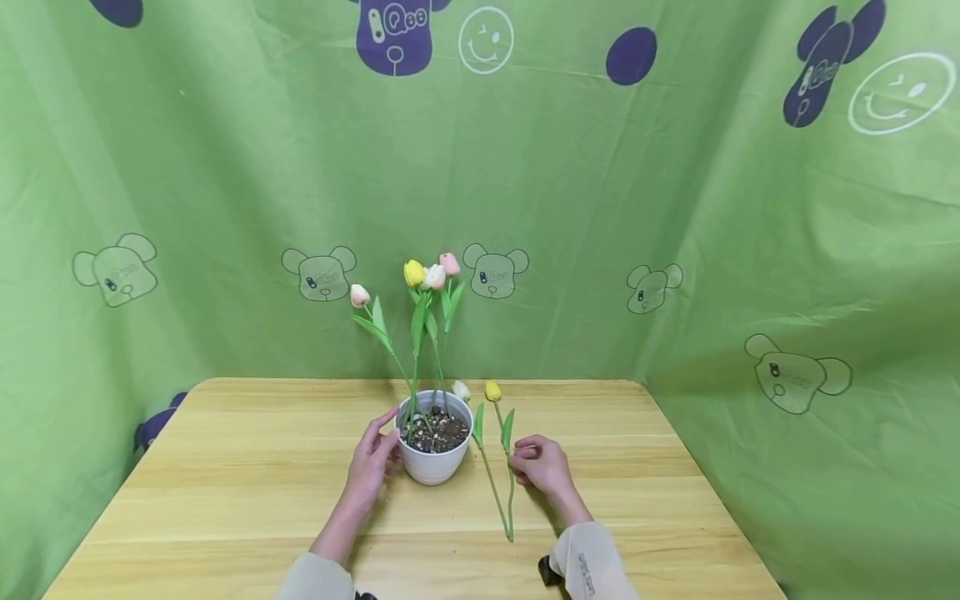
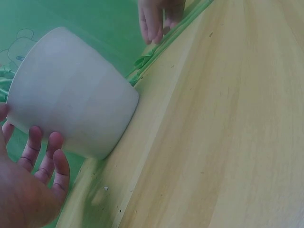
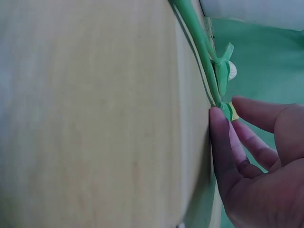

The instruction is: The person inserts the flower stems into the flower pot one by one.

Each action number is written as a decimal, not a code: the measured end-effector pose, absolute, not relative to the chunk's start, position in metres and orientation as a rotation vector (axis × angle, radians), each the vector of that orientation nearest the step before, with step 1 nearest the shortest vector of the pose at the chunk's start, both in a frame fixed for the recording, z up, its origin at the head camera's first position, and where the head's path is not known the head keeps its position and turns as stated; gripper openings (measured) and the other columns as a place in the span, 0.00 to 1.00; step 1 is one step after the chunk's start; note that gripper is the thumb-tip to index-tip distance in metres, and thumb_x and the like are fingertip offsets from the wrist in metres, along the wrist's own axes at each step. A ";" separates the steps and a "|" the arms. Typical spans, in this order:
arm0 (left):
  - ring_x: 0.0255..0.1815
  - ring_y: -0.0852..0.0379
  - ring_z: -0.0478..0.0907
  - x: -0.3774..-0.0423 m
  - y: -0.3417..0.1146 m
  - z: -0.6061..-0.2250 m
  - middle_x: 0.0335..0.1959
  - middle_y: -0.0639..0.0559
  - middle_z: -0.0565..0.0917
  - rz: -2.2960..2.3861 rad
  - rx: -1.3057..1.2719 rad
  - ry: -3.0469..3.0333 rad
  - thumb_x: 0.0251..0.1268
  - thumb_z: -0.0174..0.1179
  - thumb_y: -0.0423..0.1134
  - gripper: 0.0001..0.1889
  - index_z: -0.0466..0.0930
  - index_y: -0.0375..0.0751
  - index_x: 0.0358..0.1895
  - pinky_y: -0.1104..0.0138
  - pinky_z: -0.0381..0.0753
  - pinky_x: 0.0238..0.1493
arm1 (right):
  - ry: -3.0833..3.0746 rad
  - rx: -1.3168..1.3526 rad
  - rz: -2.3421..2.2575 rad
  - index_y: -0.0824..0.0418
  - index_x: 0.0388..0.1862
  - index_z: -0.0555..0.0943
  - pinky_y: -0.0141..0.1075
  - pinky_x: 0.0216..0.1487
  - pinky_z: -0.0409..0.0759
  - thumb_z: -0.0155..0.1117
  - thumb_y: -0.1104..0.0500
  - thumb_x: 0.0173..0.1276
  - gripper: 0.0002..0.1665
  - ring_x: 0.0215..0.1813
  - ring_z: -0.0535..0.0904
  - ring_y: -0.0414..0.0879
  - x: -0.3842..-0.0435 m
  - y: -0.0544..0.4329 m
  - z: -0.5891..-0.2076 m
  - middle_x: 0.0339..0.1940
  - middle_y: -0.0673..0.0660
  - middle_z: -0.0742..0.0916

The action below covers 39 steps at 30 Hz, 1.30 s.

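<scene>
A white flowerpot (image 1: 432,465) filled with dark, speckled soil stands on the table with several tulips in it: pink-and-white ones (image 1: 360,295), a yellow one (image 1: 413,273) and others. My left hand (image 1: 368,463) holds the pot's left side, fingers against its wall and near the rim. To the right of the pot lie a yellow tulip (image 1: 492,391) and a white tulip (image 1: 461,390), their stems meeting at the near end. At the yellow tulip's stem is my right hand (image 1: 543,467); in the right wrist view its thumb and fingertips stand apart around the leaf and stem.
The light wooden table (image 1: 247,483) reaches back to a green curtain (image 1: 555,208) printed with bear heads, which also hangs along both sides. Small crumbs (image 2: 106,188) lie on the wood near the pot.
</scene>
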<state>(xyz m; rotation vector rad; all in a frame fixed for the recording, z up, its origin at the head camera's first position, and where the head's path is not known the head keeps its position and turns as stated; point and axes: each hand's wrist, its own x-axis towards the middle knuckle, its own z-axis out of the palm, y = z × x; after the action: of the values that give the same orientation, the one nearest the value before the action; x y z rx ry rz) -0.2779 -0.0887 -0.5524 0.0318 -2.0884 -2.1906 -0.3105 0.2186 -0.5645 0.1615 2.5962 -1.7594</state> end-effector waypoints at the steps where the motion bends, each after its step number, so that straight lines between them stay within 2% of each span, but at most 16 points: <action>1: 0.35 0.49 0.80 -0.278 -0.088 -0.553 0.34 0.47 0.79 -2.188 0.037 -2.088 0.80 0.55 0.46 0.24 0.70 0.53 0.75 0.63 0.79 0.34 | 2.602 0.154 -1.747 0.73 0.55 0.80 0.37 0.30 0.88 0.73 0.71 0.62 0.22 0.29 0.85 0.46 -0.310 0.218 -0.564 0.40 0.63 0.88; 10: 0.35 0.49 0.80 -0.277 -0.089 -0.553 0.34 0.46 0.79 -2.187 0.044 -2.092 0.80 0.55 0.45 0.24 0.70 0.53 0.76 0.64 0.78 0.34 | 2.579 0.157 -1.718 0.73 0.52 0.81 0.35 0.29 0.87 0.76 0.75 0.55 0.25 0.28 0.83 0.46 -0.311 0.212 -0.562 0.43 0.66 0.86; 13: 0.36 0.47 0.80 -0.273 -0.089 -0.544 0.34 0.43 0.79 -2.203 0.045 -2.096 0.81 0.55 0.43 0.24 0.70 0.49 0.76 0.62 0.79 0.34 | 2.579 0.168 -1.701 0.73 0.51 0.81 0.36 0.30 0.87 0.75 0.76 0.54 0.24 0.29 0.83 0.46 -0.311 0.212 -0.562 0.42 0.65 0.86; 18: 0.36 0.43 0.80 -0.268 -0.088 -0.533 0.33 0.41 0.79 -2.222 0.050 -2.092 0.81 0.54 0.38 0.23 0.70 0.46 0.75 0.61 0.79 0.35 | 2.577 0.229 -1.689 0.72 0.51 0.82 0.38 0.31 0.88 0.73 0.77 0.55 0.22 0.30 0.84 0.47 -0.310 0.211 -0.560 0.41 0.65 0.87; 23: 0.36 0.46 0.80 -0.278 -0.088 -0.547 0.33 0.45 0.79 -2.212 0.061 -2.098 0.81 0.54 0.41 0.24 0.70 0.49 0.76 0.62 0.79 0.34 | 2.549 0.267 -1.723 0.73 0.51 0.83 0.37 0.28 0.87 0.71 0.78 0.56 0.21 0.30 0.84 0.46 -0.311 0.212 -0.558 0.41 0.65 0.88; 27: 0.36 0.42 0.80 -0.269 -0.088 -0.533 0.33 0.41 0.78 -2.233 0.040 -2.080 0.80 0.55 0.39 0.24 0.71 0.46 0.75 0.61 0.79 0.34 | 2.508 0.279 -1.761 0.74 0.53 0.82 0.37 0.28 0.87 0.70 0.78 0.57 0.22 0.29 0.84 0.46 -0.310 0.213 -0.555 0.42 0.66 0.88; 32: 0.35 0.41 0.80 -0.259 -0.088 -0.520 0.32 0.41 0.79 -2.219 0.002 -2.078 0.80 0.55 0.39 0.24 0.71 0.41 0.74 0.60 0.79 0.33 | 2.450 0.282 -1.830 0.75 0.56 0.81 0.38 0.30 0.88 0.68 0.78 0.59 0.23 0.31 0.84 0.47 -0.310 0.216 -0.551 0.46 0.68 0.87; 39: 0.36 0.40 0.81 -0.258 -0.087 -0.518 0.32 0.42 0.79 -2.217 0.026 -2.080 0.79 0.55 0.39 0.23 0.72 0.44 0.74 0.59 0.80 0.34 | 2.391 0.263 -1.919 0.75 0.60 0.79 0.37 0.34 0.88 0.66 0.77 0.64 0.24 0.36 0.85 0.48 -0.311 0.220 -0.545 0.54 0.71 0.84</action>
<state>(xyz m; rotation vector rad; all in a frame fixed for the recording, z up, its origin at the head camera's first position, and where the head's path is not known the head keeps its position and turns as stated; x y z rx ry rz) -0.2576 -0.0872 -0.5183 0.0257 -2.0803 -2.2166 -0.3111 0.2196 -0.5455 0.2628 2.3906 -1.9187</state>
